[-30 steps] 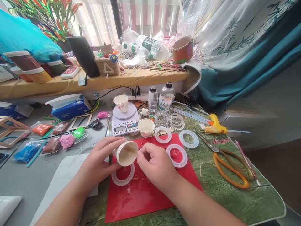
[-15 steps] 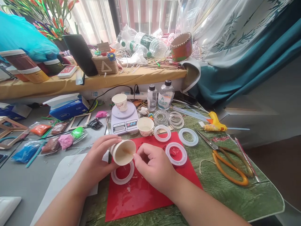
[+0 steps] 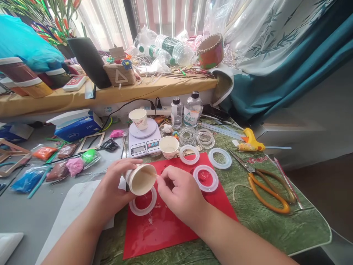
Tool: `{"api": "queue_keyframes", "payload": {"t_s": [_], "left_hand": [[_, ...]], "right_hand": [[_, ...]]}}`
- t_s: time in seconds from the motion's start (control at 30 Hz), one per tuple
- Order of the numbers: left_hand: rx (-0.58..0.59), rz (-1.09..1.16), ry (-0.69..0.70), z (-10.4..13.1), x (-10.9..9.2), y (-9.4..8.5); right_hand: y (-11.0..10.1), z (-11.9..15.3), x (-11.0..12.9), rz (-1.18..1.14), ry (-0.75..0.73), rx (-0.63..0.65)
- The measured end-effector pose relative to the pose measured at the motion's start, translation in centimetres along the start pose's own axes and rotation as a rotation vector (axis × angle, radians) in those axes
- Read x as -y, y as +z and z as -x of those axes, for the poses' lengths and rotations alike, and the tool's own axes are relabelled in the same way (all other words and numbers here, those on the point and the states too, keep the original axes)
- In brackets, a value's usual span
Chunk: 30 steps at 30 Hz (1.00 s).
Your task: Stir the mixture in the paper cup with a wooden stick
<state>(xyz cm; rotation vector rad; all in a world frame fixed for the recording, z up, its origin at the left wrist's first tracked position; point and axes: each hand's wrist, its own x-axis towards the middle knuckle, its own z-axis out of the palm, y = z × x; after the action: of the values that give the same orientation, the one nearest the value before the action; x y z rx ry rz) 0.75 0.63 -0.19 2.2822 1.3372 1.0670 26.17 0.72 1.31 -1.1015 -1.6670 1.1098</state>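
My left hand (image 3: 114, 184) is wrapped round a paper cup (image 3: 142, 180), tilted so its mouth faces me. Between the thumb and fingers of my right hand (image 3: 178, 195) is a thin wooden stick (image 3: 152, 173), its far end inside the cup. Beneath the cup a white ring mold (image 3: 143, 210) lies on a red sheet (image 3: 165, 235), partly hidden by the cup. Further ring molds lie to the right: one by my right hand (image 3: 206, 178), a smaller ring mold (image 3: 189, 155) behind it, and a translucent ring mold (image 3: 220, 158) on the green tabletop.
Behind stand a second paper cup (image 3: 168, 147), a kitchen scale (image 3: 144, 141) bearing another paper cup (image 3: 138, 119), and two bottles (image 3: 193, 109). Large scissors (image 3: 264, 184) and a yellow glue gun (image 3: 250, 141) lie right. Bagged colored clay (image 3: 74, 166) lies left.
The view has shifted slightly. My left hand still holds the tilted cup, and the stick in my right hand has moved a little along the inside of its rim.
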Motion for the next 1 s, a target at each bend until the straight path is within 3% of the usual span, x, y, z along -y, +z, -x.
{"api": "queue_keyframes", "payload": {"t_s": [0.17,0.23,0.33,0.47,0.77,0.9,1.0], "left_hand": [[-0.019,-0.077,-0.004,-0.3,-0.4,0.0],[0.001,-0.153,0.018,-0.4,-0.6,-0.2],[0.020,-0.219,0.065,-0.6,-0.8,-0.3],[0.016,-0.222,0.075,-0.7,-0.9,-0.3],[0.027,-0.203,0.090,-0.9,-1.3,-0.4],[0.023,-0.197,0.080,-0.9,-1.3,-0.4],[0.019,-0.175,0.076,-0.8,-1.2,-0.2]], "right_hand": [[0.2,0.1,0.1,0.028,-0.074,0.047],[0.2,0.1,0.1,0.062,-0.077,0.023],[0.2,0.2,0.1,0.047,-0.058,0.084],[0.3,0.3,0.1,0.076,-0.057,0.017],[0.3,0.4,0.3,-0.012,0.000,0.108],[0.4,0.6,0.3,0.017,-0.020,0.022],[0.4,0.5,0.2,-0.023,-0.010,0.067]]}}
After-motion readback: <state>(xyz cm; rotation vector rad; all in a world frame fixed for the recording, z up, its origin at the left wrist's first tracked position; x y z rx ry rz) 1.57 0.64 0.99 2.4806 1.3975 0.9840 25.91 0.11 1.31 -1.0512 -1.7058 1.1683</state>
